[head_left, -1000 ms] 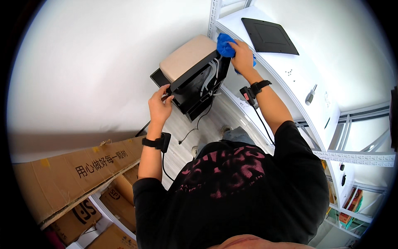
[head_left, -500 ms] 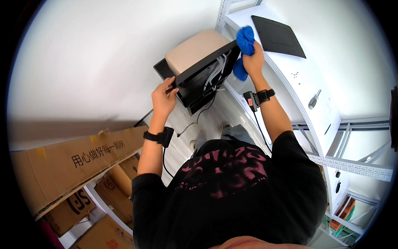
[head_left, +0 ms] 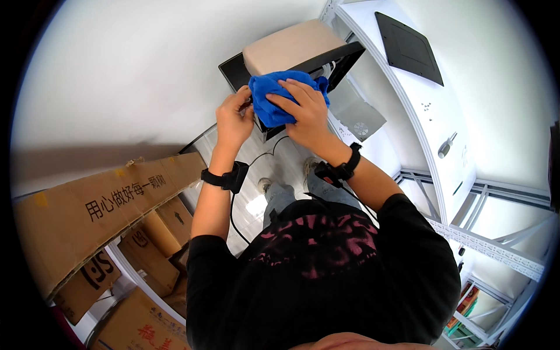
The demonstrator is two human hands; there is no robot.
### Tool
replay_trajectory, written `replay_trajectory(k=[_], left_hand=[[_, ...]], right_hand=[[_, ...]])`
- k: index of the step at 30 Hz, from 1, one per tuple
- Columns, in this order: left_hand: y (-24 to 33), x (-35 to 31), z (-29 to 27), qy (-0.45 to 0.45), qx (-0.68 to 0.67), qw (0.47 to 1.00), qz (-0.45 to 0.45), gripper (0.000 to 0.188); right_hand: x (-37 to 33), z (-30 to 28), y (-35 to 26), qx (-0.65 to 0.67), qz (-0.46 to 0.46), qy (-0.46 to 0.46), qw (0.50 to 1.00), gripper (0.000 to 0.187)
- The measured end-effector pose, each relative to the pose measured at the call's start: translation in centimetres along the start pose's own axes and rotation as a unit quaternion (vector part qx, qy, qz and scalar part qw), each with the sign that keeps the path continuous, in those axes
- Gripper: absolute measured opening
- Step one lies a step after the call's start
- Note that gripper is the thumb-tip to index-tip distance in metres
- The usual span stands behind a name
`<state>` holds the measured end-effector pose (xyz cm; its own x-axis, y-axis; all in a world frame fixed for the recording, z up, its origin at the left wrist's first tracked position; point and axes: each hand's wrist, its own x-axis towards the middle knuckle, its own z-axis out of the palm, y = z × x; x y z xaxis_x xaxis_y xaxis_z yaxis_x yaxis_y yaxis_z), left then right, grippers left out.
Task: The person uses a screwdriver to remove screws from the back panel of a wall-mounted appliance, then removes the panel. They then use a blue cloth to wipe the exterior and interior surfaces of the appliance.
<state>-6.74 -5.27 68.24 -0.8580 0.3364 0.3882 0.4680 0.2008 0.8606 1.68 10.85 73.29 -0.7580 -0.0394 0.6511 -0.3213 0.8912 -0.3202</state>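
My right hand [head_left: 308, 116] presses a bunched blue cloth [head_left: 271, 108] against the open side of a black-framed appliance [head_left: 333, 56]. Its fingers are spread over the cloth and grip it. My left hand [head_left: 233, 119] is closed on the near left corner of the black frame, right beside the cloth. A beige padded-looking block [head_left: 294, 45] sits on or behind the frame. Most of the pale hoses inside the appliance are covered by the cloth and my hand. A black cord [head_left: 269, 153] runs from the appliance over the floor.
To the right stands a white shelf [head_left: 408, 96] with a black flat panel [head_left: 409, 46], a screwdriver [head_left: 447, 146] and several small screws [head_left: 427, 111]. A grey vented metal sheet [head_left: 364, 114] is below it. Cardboard boxes [head_left: 116, 198] fill the lower left.
My right hand has brought the blue cloth from the frame's far right corner leftward and nearer, beside my left hand. My left hand stays at its corner. The grey vented sheet now shows.
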Motion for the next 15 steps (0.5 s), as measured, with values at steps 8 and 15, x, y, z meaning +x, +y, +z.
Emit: replay_trajectory(k=[8,15], left_hand=[[-2.5,-3.9,1.6,0.035,0.030,0.997,-0.062,0.050],[-16.6,-12.3,8.7,0.079,-0.001,0.985,-0.153,0.039]], right_hand=[[-10.0,2.3,5.0,0.221,0.122,0.001,0.967,0.050],[-21.4,12.6,13.0,0.144,0.115,-0.046,0.982,0.048]])
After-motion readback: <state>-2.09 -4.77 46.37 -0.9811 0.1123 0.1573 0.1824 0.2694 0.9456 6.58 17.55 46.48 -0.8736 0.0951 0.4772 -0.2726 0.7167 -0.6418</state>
